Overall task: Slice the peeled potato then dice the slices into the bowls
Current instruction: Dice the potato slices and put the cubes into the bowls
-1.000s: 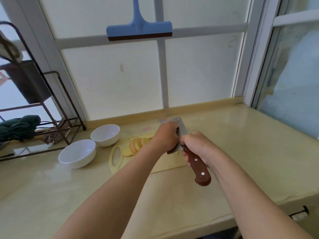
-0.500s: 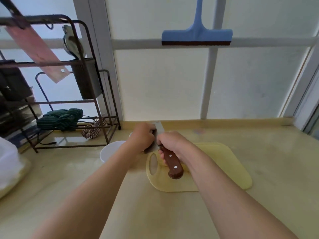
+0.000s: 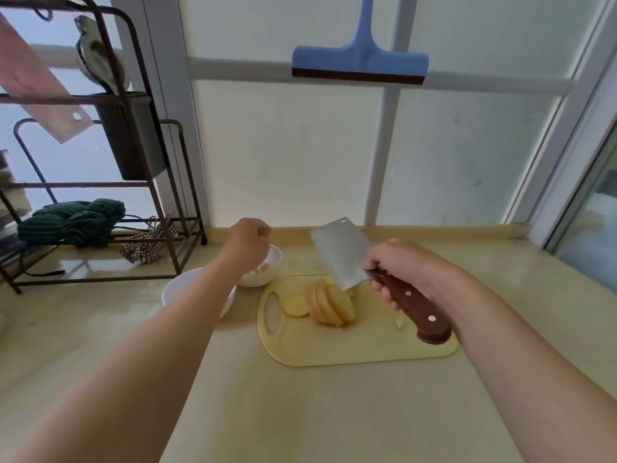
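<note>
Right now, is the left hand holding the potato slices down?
No: the left hand is over the far bowl, apart from the slices on the board.

A glossy, pale yellow countertop (image 3: 334, 412) fills the lower half of the frame. A yellow cutting board (image 3: 367, 349) lies flat on it just right of centre, its handle hole to the left. Just beside the board's upper left corner stands a small white bowl (image 3: 267, 277), with a larger white bowl (image 3: 175, 289) lower left of it. A dark metal rack (image 3: 100, 280) stands at the left edge.
</note>
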The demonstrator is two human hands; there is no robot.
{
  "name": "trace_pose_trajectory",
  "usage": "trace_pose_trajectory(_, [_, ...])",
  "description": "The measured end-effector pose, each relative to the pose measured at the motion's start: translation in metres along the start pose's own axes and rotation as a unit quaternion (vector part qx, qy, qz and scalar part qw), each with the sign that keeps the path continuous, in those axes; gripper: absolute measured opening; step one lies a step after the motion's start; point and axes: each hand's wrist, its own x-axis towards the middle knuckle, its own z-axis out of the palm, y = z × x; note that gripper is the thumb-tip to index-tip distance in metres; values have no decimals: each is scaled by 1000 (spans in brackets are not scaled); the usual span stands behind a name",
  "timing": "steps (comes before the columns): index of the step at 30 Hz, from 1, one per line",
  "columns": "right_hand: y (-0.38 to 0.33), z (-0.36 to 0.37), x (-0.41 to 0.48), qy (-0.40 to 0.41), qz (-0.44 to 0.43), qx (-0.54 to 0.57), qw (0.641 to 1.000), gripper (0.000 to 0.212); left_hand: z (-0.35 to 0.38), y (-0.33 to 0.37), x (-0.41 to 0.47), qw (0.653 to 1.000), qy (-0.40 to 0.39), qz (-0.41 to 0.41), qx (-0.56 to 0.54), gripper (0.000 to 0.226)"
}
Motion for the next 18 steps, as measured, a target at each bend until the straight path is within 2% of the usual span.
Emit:
trace_pose_trajectory(4, [38, -29, -12, 51, 13, 4, 999, 16, 20, 41, -43, 995, 0, 90, -52, 25])
trace_pose_trajectory(6, [62, -39, -17, 74, 32, 13, 997, 13, 46, 70, -79, 985, -50, 141, -87, 25])
trace_pose_trajectory(8, [87, -46, -25, 98, 50, 24, 994, 13, 78, 91, -113, 977, -110, 158, -89, 29])
trace_pose_trajectory(14, [138, -53, -47, 127, 81, 56, 987, 10, 131, 84, -140, 963, -185, 162, 112, 20])
trace_pose_trajectory(18, [148, -50, -48, 121, 77, 50, 988, 10, 148, 74, -139, 958, -179, 172, 143, 19])
